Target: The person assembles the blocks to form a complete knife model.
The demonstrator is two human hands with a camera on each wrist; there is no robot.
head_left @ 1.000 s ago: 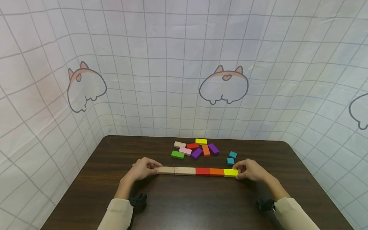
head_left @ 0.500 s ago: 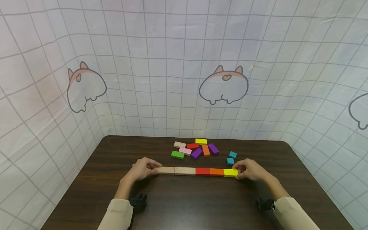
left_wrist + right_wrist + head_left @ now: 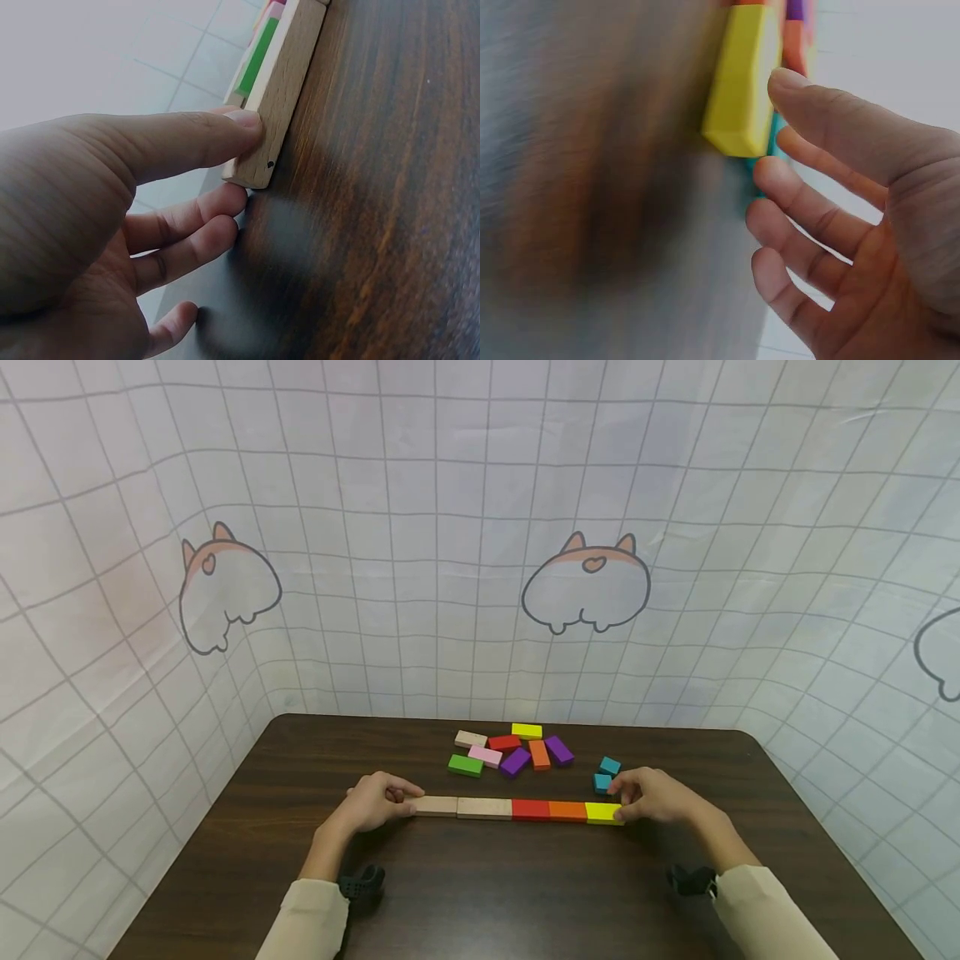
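A straight row of blocks crosses the table. From left to right it has two plain wooden blocks, then a red (image 3: 530, 810), an orange (image 3: 567, 811) and a yellow block (image 3: 603, 812). At the row's left end my left hand (image 3: 372, 801) pinches the plain wooden block (image 3: 289, 82), its thumb on the near side and other fingertips past the end. My right hand (image 3: 660, 795) is at the yellow end with fingers spread and relaxed, the thumb lifted beside the yellow block (image 3: 739, 82) and nothing gripped. Two small blue blocks (image 3: 602, 783) lie just beyond its fingertips.
Behind the row lies a loose cluster of blocks: green (image 3: 466, 766), pink (image 3: 485, 756), red, yellow, orange, plain wood and two purple (image 3: 558, 750). A white gridded curtain (image 3: 450, 610) hangs around the dark wooden table (image 3: 510, 893).
My right hand has loosened from the yellow block and risen slightly away from it. My left hand stays at the plain block. The view has shifted a little.
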